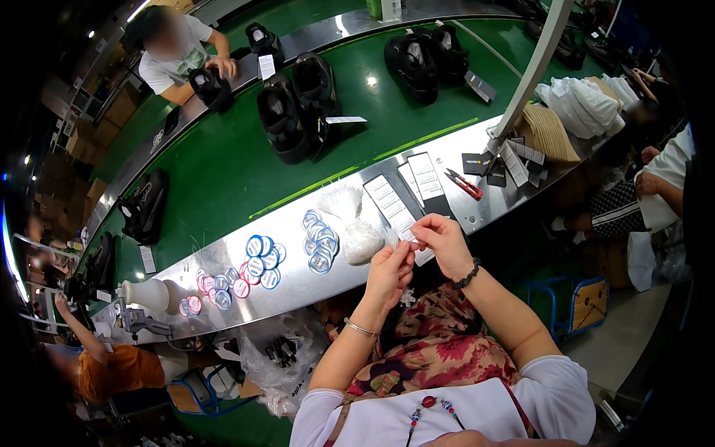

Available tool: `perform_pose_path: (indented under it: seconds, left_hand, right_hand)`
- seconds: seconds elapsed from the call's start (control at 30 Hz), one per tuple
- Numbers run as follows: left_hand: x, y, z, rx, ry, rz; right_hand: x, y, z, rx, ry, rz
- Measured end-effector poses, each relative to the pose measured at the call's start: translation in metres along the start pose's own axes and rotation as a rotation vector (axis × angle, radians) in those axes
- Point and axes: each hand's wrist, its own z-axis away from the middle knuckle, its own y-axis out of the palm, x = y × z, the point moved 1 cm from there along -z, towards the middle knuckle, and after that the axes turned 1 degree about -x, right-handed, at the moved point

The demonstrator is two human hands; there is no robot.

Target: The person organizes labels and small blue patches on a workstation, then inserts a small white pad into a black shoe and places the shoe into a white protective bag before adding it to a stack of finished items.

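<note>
My left hand (390, 273) and my right hand (445, 247) meet just above the near edge of the metal ledge. Both are closed, fingertips pinched close together. What lies between them is too small to make out. Under and beyond the fingers are long white printed tags (387, 200), beside more white and dark tags (426, 179). Left of my hands sit a bundle of clear plastic tag fasteners (363, 242) and a looser spread of them (341, 200). Red-handled thread snips (464, 185) rest to the right of the tags.
Round blue-edged stickers (321, 246) and red-edged ones (240, 288) lie in piles leftward. Black shoes (285, 123) with tags stand on the green conveyor belt (357, 145). A slanted pale post (538, 63) rises at right, near more tags (514, 160). Across the belt a person handles a shoe (210, 89).
</note>
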Motion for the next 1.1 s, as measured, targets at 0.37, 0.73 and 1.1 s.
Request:
perform_pose_path:
  seconds: [0.37, 0.73, 1.1]
  left_hand:
    - [0.013, -0.001, -0.011, -0.119, 0.05, 0.125]
    - [0.009, 0.0, -0.025, -0.152, 0.157, 0.089]
    - [0.001, 0.004, -0.049, -0.057, 0.172, 0.013]
  right_hand:
    - [-0.001, 0.004, 0.007, -0.174, -0.332, 0.008]
    - [0.07, -0.067, -0.026, -0.2, -0.155, 0.058]
    - [0.01, -0.073, -0.072, -0.235, -0.166, 1.206]
